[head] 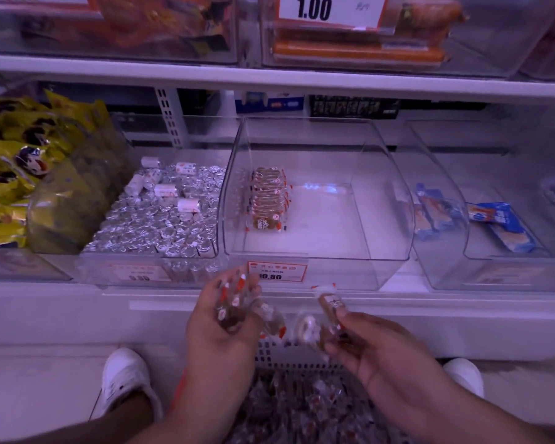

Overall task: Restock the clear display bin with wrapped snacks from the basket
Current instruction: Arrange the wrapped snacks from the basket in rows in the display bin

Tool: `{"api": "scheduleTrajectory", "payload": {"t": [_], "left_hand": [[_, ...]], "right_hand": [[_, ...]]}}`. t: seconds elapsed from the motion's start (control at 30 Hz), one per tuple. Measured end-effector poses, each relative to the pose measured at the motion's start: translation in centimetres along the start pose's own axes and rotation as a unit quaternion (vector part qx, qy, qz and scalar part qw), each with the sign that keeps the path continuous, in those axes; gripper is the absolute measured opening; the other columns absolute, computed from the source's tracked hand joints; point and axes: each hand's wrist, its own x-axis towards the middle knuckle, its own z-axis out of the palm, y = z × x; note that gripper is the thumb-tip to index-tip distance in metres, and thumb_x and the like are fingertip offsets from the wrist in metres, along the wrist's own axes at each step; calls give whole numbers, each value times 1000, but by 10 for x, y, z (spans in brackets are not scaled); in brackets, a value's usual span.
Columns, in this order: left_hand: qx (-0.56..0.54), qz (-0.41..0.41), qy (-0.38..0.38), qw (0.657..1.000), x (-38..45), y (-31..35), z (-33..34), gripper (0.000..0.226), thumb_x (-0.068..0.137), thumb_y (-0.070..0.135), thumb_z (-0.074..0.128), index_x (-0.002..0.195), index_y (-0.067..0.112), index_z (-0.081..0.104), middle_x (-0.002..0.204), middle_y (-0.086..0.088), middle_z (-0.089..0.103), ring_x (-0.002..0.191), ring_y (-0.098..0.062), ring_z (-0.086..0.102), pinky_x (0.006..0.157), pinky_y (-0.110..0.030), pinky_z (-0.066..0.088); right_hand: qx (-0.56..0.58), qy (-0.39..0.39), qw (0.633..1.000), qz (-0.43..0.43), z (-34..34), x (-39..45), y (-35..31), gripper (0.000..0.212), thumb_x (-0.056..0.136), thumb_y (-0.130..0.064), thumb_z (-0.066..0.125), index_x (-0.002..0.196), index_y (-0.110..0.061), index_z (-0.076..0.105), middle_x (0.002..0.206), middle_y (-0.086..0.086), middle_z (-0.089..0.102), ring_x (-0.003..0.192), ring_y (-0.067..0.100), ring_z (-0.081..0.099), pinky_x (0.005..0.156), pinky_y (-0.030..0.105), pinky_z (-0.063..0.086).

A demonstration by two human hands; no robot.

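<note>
The left hand [225, 318] cups a loose cluster of clear-wrapped brown snacks [229, 302], fingers curled up around them, at 7 o'clock of the clear bin [382, 200]. The right hand [375, 347] pinches one brown bar [331, 307] between thumb and fingertips, its crimped wrapper end pointing at 12 o'clock toward the bin's front lip; more crinkled wrappers bunch under its palm side, blurred. Both hands hover above a white lattice-walled basket [289, 355] heaped with glossy wrapped pieces, just below the shelf edge [430, 302].

The bin, smooth transparent plastic with rounded corners and a low front wall, stands open at the top. Inside, a single neat row [269, 200] of the snacks runs along its 9 o'clock wall; the floor toward 3 o'clock lies bare and white. An orange-bordered price tag [277, 272] sits on its front.

At 9 o'clock a neighbouring tray [161, 216] brims with foil-topped silver pieces; at 3 o'clock a bin holds blue packets [500, 225]. White shoes [125, 379] flank the basket.
</note>
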Motion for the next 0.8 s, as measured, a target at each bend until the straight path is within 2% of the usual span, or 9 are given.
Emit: {"api": "scheduleTrajectory", "payload": {"t": [0.07, 0.2, 0.3, 0.4, 0.5, 0.6, 0.67, 0.73, 0.8], "left_hand": [[31, 17, -36, 999, -9, -3, 5, 48, 80, -23, 64, 112, 12, 65, 101, 4, 77, 90, -5, 72, 74, -13, 53], [30, 2, -91, 995, -17, -13, 13, 46, 82, -13, 70, 119, 12, 61, 109, 2, 76, 98, -8, 72, 78, -12, 52], [29, -29, -93, 995, -12, -19, 12, 51, 76, -9, 78, 116, 18, 63, 105, 0, 76, 93, -10, 73, 75, -16, 54], [6, -66, -78, 995, -3, -22, 10, 47, 71, -1, 82, 110, 21, 66, 97, -6, 77, 85, -17, 74, 70, -23, 57], [-87, -157, -90, 980, 4, -24, 5, 61, 60, 15, 84, 118, 19, 65, 108, -13, 75, 99, -25, 72, 82, -37, 58], [-111, -196, -92, 970, 6, -25, 2, 63, 61, 12, 80, 121, 18, 65, 109, -13, 74, 100, -26, 72, 76, -33, 59], [-116, -192, -101, 969, 5, -25, 3, 63, 62, 13, 81, 122, 16, 64, 107, -13, 74, 96, -28, 73, 72, -30, 59], [-119, -178, -114, 970, 4, -24, 4, 62, 62, 17, 82, 122, 15, 64, 109, -14, 74, 97, -29, 73, 72, -31, 59], [-104, -163, -115, 974, 2, -24, 5, 56, 65, 22, 81, 119, 16, 65, 109, -14, 74, 94, -28, 73, 74, -35, 59]], "right_hand": [[25, 24, 999, -12, 5, 2, 5, 18, 86, -1, 64, 95, 15, 64, 81, 24, 64, 67, 25, 70, 61, 31, 61], [-22, 44, 998, -29, 16, 7, 18, 21, 95, -3, 58, 96, 16, 65, 85, 22, 70, 73, 25, 73, 80, 36, 60], [-27, 26, 999, -39, 16, 7, 20, 20, 95, -5, 59, 93, 13, 67, 84, 21, 68, 74, 22, 71, 72, 33, 60], [-151, 14, 986, -65, 13, 4, 24, 14, 93, -14, 64, 91, -4, 74, 88, 15, 75, 76, 17, 72, 68, 32, 60], [-216, 24, 972, -86, 9, 8, 18, 15, 92, -21, 64, 89, -11, 76, 89, 6, 76, 81, 16, 69, 80, 32, 54], [-152, 25, 985, -75, 5, 12, 6, 17, 90, -13, 63, 94, 0, 74, 96, 17, 73, 91, 28, 64, 90, 47, 51], [-170, -24, 983, -70, 6, 10, 5, 17, 91, -11, 61, 95, 1, 73, 101, 24, 71, 89, 30, 67, 84, 48, 55], [-203, -53, 975, -73, 8, 8, 11, 15, 95, -9, 59, 99, -10, 74, 98, 19, 73, 81, 27, 71, 71, 39, 59], [-197, -56, 977, -64, 8, 8, 17, 26, 96, -6, 58, 112, -22, 70, 100, 15, 74, 82, 28, 72, 69, 39, 60]]}}
